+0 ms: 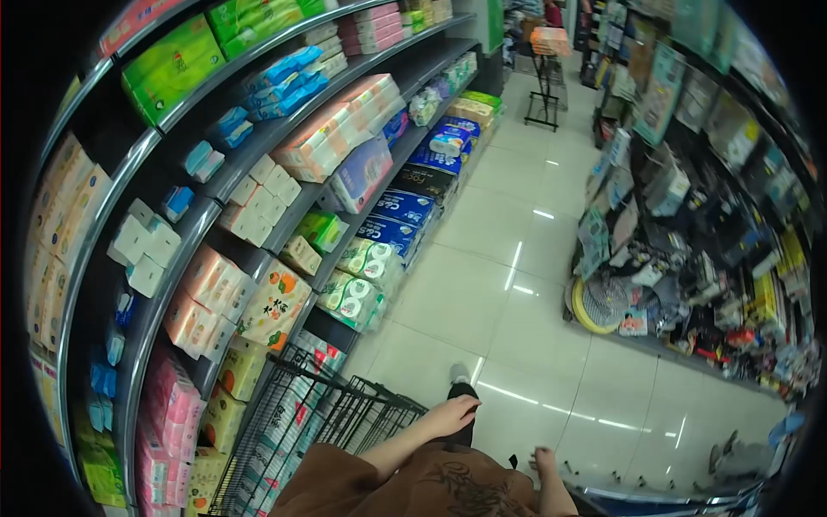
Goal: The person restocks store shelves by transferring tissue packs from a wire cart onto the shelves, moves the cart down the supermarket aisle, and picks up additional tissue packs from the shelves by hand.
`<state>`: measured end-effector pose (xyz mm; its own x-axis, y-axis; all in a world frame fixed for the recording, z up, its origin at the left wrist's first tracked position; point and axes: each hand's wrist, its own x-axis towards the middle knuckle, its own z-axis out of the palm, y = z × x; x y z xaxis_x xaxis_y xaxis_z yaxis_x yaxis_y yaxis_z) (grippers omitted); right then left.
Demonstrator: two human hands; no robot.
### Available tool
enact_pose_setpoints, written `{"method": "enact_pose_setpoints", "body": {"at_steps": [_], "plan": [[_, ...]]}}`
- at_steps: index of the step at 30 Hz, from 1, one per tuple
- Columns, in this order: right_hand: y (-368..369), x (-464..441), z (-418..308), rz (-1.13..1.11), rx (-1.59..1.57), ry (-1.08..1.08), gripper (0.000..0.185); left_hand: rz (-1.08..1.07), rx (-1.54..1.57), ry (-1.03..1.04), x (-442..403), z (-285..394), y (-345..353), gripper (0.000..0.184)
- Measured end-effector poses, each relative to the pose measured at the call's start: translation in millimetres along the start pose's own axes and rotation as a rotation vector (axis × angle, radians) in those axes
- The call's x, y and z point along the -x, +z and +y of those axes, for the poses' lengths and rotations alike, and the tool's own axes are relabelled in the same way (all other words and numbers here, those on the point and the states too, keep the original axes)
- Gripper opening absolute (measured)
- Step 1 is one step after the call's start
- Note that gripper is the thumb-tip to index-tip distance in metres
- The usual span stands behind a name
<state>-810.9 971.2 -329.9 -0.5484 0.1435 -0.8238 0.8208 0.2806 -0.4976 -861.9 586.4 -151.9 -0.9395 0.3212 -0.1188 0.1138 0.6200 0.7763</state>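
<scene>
Brown shirt [388, 484] with darker lettering across its front; black trousers [465, 393], grey shoe [459, 374], black wire-mesh basket [372, 415], pale greenish-white floor tiles [444, 297] streaked with white reflections. Dark grey shelving [248, 164] edged in silver: bright green pack [172, 71] up high, pink packs [172, 398] low down, cream pack [272, 303] printed with orange fruit and black characters, deep blue packs [407, 207] lettered white. Opposite side: yellow ring [589, 314] amid mixed dark goods [732, 233].

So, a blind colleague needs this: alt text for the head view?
A person's left hand and right hand, neither visibly holding anything, in a shop aisle. Tissue packs line the left shelves; a black cart stands nearby.
</scene>
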Motion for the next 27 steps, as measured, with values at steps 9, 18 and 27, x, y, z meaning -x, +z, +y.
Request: {"method": "enact_pose_setpoints", "body": {"at_steps": [9, 18, 27], "plan": [[-69, -47, -163, 0.056, 0.091, 0.299, 0.036, -0.118, -0.043, -0.191, -163, -119, -103, 0.038], [0, -225, -388, 0.033, -0.051, -0.004, 0.035, -0.024, 0.090, -0.168, -362, -133, -261, 0.041], [-10, -455, -588, -0.025, 0.728, -0.326, 0.026, -0.174, 0.143, -1.157, -385, -371, -229, 0.034]]}}
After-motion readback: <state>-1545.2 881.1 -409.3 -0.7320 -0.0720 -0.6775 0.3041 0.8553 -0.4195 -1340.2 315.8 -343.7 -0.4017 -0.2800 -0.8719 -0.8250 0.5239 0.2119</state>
